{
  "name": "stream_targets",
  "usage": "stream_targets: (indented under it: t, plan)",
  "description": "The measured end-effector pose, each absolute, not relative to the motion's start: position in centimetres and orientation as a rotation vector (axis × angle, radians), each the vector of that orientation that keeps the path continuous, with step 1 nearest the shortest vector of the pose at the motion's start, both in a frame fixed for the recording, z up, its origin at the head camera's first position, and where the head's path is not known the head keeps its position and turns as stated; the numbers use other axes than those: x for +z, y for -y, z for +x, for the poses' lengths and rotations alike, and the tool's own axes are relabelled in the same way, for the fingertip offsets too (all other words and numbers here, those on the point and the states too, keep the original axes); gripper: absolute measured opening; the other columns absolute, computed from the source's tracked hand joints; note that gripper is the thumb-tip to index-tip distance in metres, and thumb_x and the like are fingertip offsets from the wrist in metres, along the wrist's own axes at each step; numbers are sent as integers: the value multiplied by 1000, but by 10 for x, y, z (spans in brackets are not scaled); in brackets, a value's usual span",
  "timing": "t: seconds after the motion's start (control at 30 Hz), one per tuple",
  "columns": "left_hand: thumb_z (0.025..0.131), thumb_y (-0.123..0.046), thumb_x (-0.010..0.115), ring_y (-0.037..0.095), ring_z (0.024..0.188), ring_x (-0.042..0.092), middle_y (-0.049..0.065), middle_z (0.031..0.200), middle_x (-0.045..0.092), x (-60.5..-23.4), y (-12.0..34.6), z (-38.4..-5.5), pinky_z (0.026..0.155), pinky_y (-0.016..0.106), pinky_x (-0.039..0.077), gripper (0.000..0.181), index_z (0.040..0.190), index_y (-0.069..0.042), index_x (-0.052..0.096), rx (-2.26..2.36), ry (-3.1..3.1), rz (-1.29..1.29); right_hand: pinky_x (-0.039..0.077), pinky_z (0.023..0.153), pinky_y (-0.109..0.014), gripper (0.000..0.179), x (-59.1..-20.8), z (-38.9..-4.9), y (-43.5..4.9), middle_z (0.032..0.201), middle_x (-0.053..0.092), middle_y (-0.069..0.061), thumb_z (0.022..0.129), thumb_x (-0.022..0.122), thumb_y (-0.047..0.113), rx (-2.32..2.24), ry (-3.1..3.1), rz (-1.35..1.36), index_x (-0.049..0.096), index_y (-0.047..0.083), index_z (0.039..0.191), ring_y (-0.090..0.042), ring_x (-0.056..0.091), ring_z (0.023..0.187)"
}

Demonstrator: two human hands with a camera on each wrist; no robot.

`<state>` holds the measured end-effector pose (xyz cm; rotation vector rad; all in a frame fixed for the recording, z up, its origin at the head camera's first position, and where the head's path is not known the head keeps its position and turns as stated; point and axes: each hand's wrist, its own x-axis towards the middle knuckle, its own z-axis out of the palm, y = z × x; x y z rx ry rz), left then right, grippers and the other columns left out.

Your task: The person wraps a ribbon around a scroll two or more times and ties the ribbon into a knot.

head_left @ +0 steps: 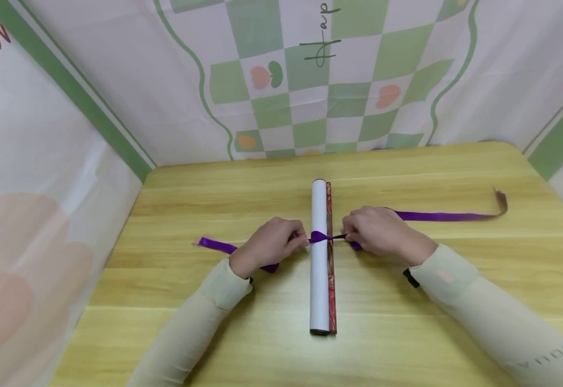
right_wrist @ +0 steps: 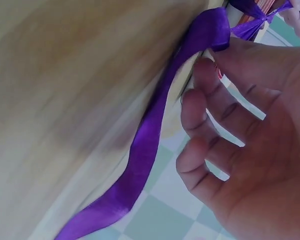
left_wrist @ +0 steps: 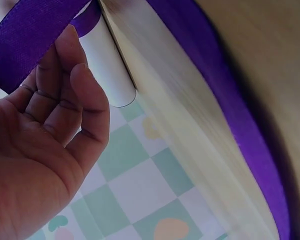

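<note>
Left hand (head_left: 274, 240) at nine o'clock and right hand (head_left: 373, 230) at three pinch, partly hiding, purple ribbon (head_left: 448, 216); table edge (head_left: 320, 160) at twelve.

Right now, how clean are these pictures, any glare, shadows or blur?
Head view: mostly sharp, pale sheen on the tabletop near the white roll, soft shadow beside the left sleeve. Left wrist view: dark shadow along the purple ribbon, tabletop grain smeared. Right wrist view: tabletop blurred too, though creases on the right hand show fairly clearly.
</note>
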<state>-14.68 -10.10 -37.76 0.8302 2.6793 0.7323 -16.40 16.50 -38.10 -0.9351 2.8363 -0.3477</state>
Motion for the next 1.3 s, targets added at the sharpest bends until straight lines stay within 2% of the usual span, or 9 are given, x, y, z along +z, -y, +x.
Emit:
stream_targets:
  t: [0.23,0.4,0.53,0.67,0.77,0.83,1.03,1.17,1.3]
  plan:
    - [108,-21,62,6,68,55,2,89,72,-379,100,-149,67,20,49,17,107,-7,73,809,-2628,759,52,73,-35,11,-385,-169,-165,85,68,3,103,65,12,-497,-2759,-849,73,15,95,-12,57,75]
    - [107,-18,63,6,69,57,3,93,73,-378,101,-147,66,20,49,17,116,-6,71,809,-2575,722,51,71,-33,11,-385,-168,-166,90,70,-1,101,59,5,-623,-2740,-830,70,7,105,-12,57,75]
    - [107,-17,63,7,58,54,2,84,69,-376,108,-143,59,22,45,20,121,-7,72,770,-2538,722,52,70,-33,19,-383,-164,-168,94,74,-4,98,56,-2,-687,-2739,-861,69,4,110,-11,58,74]
    - [108,-18,60,7,55,52,0,77,65,-375,121,-139,59,23,45,20,115,-8,75,782,-2525,713,53,75,-36,21,-381,-161,-174,99,77,-5,99,59,2,-675,-2736,-879,74,2,115,-9,58,75]
    - [108,-19,60,6,60,51,-3,77,63,-375,131,-136,62,22,44,19,110,-8,77,818,-2527,715,50,74,-33,18,-378,-160,-181,99,78,-3,102,65,10,-657,-2708,-883,77,4,114,-8,56,75]
    - [108,-20,61,6,62,48,-2,76,62,-374,139,-133,61,21,42,20,107,-8,77,860,-2499,717,48,68,-28,17,-377,-159,-186,98,78,-2,102,67,13,-663,-2678,-874,78,4,112,-8,55,73]
    - [108,-21,62,9,60,41,5,76,64,-368,160,-120,56,21,35,23,104,-3,75,1041,-2173,673,44,63,-24,15,-373,-151,-198,92,74,4,102,68,18,-653,-2581,-809,79,9,108,-9,51,70]
    - [107,-18,63,15,61,51,9,79,66,-361,165,-110,58,24,43,23,108,3,73,1115,-1955,621,42,65,-24,12,-373,-146,-201,83,67,10,103,68,21,-636,-2555,-818,79,15,101,-7,49,70]
    - [106,-15,65,20,67,61,18,83,70,-356,163,-103,62,26,50,22,110,5,74,1136,-1877,671,41,61,-23,11,-375,-144,-202,77,63,10,102,70,20,-668,-2546,-844,78,14,99,-5,46,66]
